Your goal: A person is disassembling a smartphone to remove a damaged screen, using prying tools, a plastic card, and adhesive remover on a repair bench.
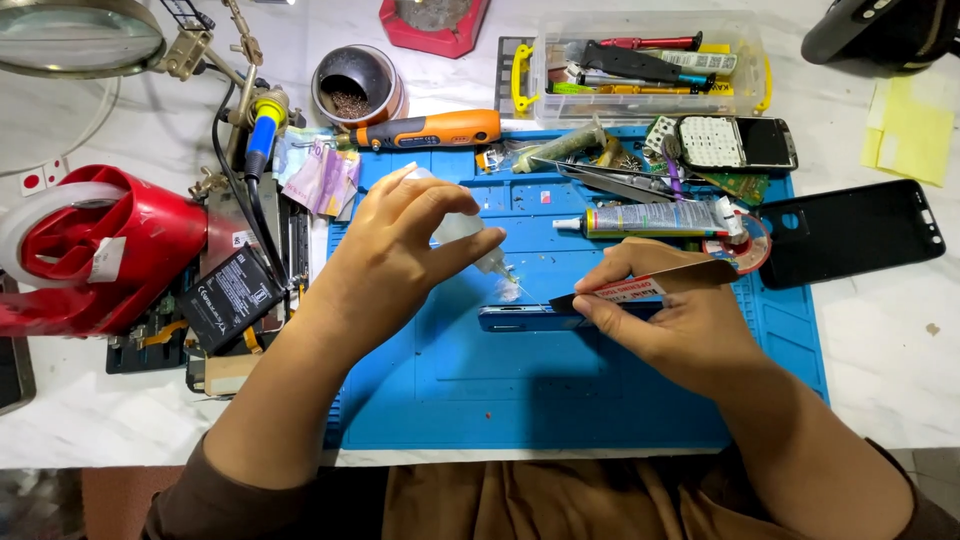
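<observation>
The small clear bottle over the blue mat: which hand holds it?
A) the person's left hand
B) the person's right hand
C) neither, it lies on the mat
A: the left hand grips the small clear bottle, its tip pointing down at the phone's edge, while the right hand holds a thin opening card.

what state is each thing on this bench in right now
small clear squeeze bottle: held in left hand, tipped, nozzle down at the phone edge
thin dark pry card: pinched in right hand, tip against the phone
blue-edged phone: flat on blue work mat
glue tube: lying capped
clear plastic tool box: open
black phone back cover: off, lying separate
</observation>
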